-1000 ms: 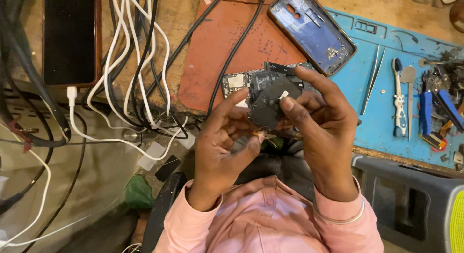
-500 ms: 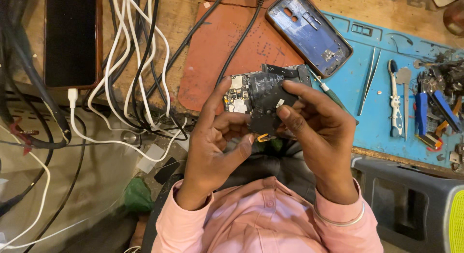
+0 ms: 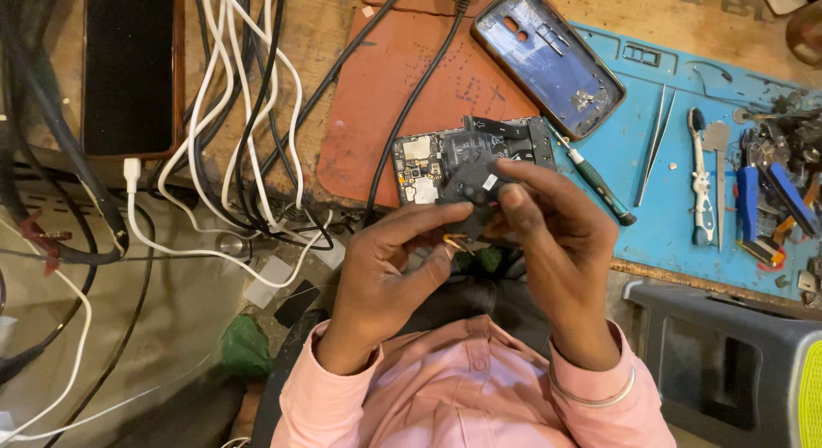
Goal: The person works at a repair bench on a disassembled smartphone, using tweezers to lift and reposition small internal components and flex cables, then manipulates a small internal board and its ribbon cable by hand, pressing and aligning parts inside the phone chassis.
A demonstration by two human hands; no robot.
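Note:
An opened phone body [image 3: 462,161] with bare circuit board and black parts is held over the bench edge between both hands. My left hand [image 3: 390,264] grips it from below, thumb and fingers against its near edge, beside a small orange flex piece [image 3: 455,240]. My right hand [image 3: 548,234] pinches a dark part on top of the phone body with thumb and forefinger. A blue phone back cover [image 3: 548,58] lies on the bench beyond it.
A red-brown mat [image 3: 402,88] and a blue work mat [image 3: 676,208] cover the wooden bench. On the blue one lie a screwdriver [image 3: 595,182], tweezers [image 3: 655,144], a white tool [image 3: 700,187] and several other tools. Tangled cables [image 3: 240,122] and a dark phone [image 3: 128,67] sit left.
Both hands have shifted slightly with the phone body; my left fingers have slid under its near edge and my right fingers now pinch the dark part closer.

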